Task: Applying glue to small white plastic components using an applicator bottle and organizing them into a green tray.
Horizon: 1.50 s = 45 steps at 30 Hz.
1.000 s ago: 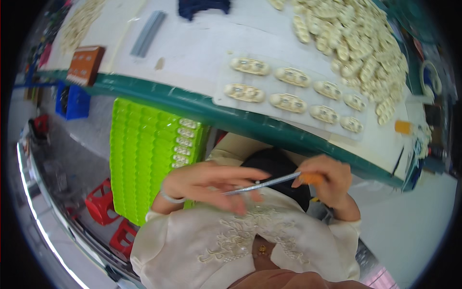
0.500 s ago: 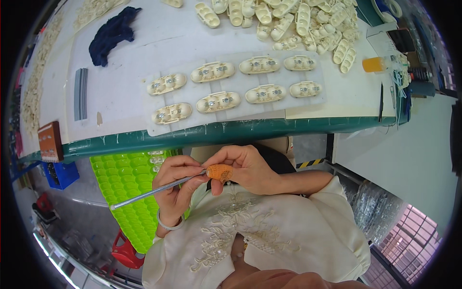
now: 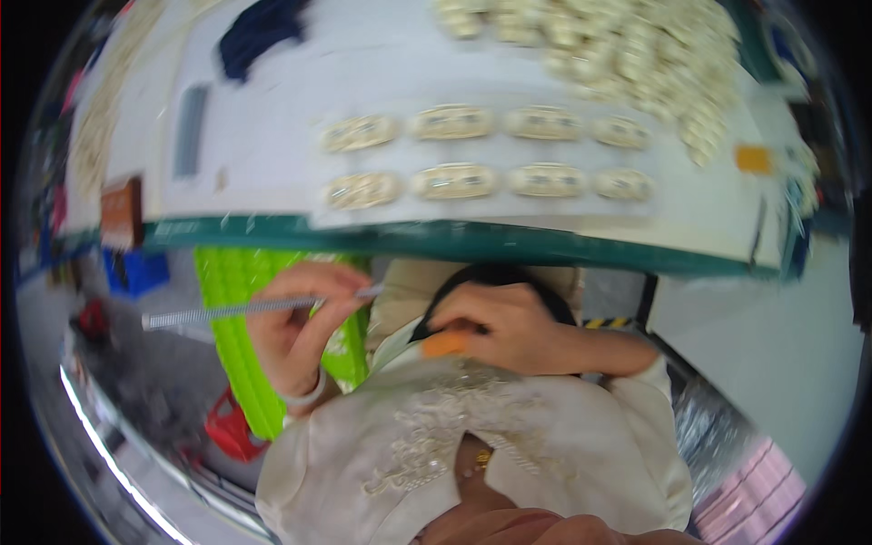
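Note:
My left hand (image 3: 304, 318) pinches a slim ribbed silver rod (image 3: 213, 313), whose long end points left and short end sticks out past the fingertips. To its right, in front of my body, my right hand (image 3: 509, 322) has its fingers curled in, apart from the rod. At its thumb side shows an orange textured cover (image 3: 445, 343), like a rubber finger cot; blur hides whether it is worn or held. On the table beyond lies a pale board (image 3: 500, 216) with two rows of cream oval shells (image 3: 454, 180) bearing small silvery spots.
A heap of cream shells (image 3: 636, 54) covers the far right. A grey strip bundle (image 3: 190, 132), dark blue cloth (image 3: 259, 36) and brown block (image 3: 122, 211) lie left. An orange jar (image 3: 753, 160) stands right. A green moulded tray (image 3: 227, 277) is below the table edge (image 3: 381, 240).
My hands have moved apart: the left went left with the rod, the right went right with the orange cover. The rod no longer touches the cover. The whole view has shifted and blurred.

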{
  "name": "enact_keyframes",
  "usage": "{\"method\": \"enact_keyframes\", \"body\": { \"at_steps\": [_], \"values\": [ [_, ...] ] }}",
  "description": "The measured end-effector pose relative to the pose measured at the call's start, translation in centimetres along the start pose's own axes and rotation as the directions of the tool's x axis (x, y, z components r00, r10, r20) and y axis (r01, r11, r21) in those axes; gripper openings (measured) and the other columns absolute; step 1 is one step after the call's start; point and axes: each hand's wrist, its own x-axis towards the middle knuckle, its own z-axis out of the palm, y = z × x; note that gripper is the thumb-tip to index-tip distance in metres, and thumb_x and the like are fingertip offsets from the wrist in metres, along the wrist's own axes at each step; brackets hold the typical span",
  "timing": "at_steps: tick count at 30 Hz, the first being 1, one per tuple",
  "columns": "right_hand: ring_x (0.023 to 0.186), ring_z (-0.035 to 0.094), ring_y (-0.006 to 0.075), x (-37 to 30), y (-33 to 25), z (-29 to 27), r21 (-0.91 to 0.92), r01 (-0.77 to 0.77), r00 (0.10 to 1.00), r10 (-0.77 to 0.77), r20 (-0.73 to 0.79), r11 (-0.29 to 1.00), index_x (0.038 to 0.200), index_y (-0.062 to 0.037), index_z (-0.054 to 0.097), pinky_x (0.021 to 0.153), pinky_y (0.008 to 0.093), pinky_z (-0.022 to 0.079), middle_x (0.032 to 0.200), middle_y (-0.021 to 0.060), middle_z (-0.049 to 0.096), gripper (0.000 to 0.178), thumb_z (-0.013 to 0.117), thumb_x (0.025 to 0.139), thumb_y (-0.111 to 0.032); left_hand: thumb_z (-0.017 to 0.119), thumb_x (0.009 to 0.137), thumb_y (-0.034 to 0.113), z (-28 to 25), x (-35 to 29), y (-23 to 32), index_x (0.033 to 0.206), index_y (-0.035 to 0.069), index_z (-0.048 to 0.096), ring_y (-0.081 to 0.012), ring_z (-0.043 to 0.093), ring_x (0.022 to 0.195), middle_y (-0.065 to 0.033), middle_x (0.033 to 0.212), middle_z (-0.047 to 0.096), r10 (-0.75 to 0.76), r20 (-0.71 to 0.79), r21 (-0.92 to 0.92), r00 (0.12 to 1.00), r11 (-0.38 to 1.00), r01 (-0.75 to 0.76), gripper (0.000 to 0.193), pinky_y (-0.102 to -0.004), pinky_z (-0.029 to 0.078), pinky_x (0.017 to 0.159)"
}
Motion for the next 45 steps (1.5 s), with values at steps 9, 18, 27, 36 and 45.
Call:
{"method": "enact_keyframes", "body": {
  "at_steps": [9, 18, 27, 36, 45],
  "values": [
    [0.077, 0.055, 0.0217, 5.1, -4.2, -5.5, -0.538, 0.08, 0.98, -0.165, -0.111, 0.839, 0.095, -0.0048, 0.062, 0.061, 0.0283, 0.045, 0.089, 0.0087, 0.055, 0.028, 0.071, 0.068, -0.003, 0.063, 0.074, -0.008, -2.0, 1.9, -0.9, 0.089, -0.006, 0.057, -0.0161, 0.06, 0.083, -0.013, 0.089, 0.061, 0.112, -0.104, -0.054, 0.988, 0.992, -0.118, 0.016, -0.0245, 0.048, 0.074],
    [0.09, 0.054, 0.0242, 11.5, -3.1, -6.2, -0.693, 0.588, 0.791, -0.476, 0.384, 0.417, 0.093, -0.0043, 0.061, 0.074, 0.0333, 0.043, 0.095, 0.007, 0.058, 0.035, 0.071, 0.06, -0.004, 0.063, 0.075, -0.007, -3.2, 6.0, -1.5, 0.095, -0.005, 0.056, -0.0155, 0.06, 0.085, -0.0113, 0.089, 0.062, 0.263, 0.089, 0.144, 0.961, 0.951, -0.273, 0.021, -0.0245, 0.047, 0.077],
    [0.092, 0.056, 0.0232, 12.2, -2.3, -6.3, -0.617, 0.706, 0.69, -0.537, 0.486, 0.349, 0.089, -0.0024, 0.061, 0.074, 0.0334, 0.044, 0.095, 0.0072, 0.061, 0.029, 0.068, 0.061, -0.009, 0.062, 0.078, -0.003, -3.0, 8.4, -2.4, 0.094, -0.001, 0.058, -0.01, 0.059, 0.083, -0.0042, 0.088, 0.061, 0.309, 0.309, 0.102, 0.9, 0.93, -0.354, 0.017, -0.0221, 0.048, 0.075],
    [0.094, 0.056, 0.024, 12.4, -1.9, -6.4, -0.585, 0.758, 0.64, -0.503, 0.581, 0.289, 0.088, -0.0014, 0.062, 0.076, 0.0353, 0.044, 0.097, 0.0086, 0.061, 0.027, 0.059, 0.063, -0.012, 0.061, 0.08, -0.001, -3.0, 9.2, -2.6, 0.094, -0.001, 0.057, -0.0098, 0.059, 0.082, -0.0036, 0.087, 0.06, 0.237, 0.403, 0.126, 0.884, 0.942, -0.31, 0.015, -0.0223, 0.048, 0.075],
    [0.094, 0.055, 0.0228, 12.5, -1.7, -6.3, -0.588, 0.761, 0.636, -0.497, 0.591, 0.274, 0.086, -0.002, 0.062, 0.078, 0.0353, 0.044, 0.096, 0.0083, 0.061, 0.027, 0.06, 0.062, -0.013, 0.061, 0.079, -0.001, -3.2, 9.6, -2.2, 0.094, 0.0, 0.056, -0.0121, 0.06, 0.08, -0.0049, 0.085, 0.06, 0.22, 0.472, 0.19, 0.853, 0.92, -0.343, 0.016, -0.0241, 0.05, 0.074]
  ]
}}
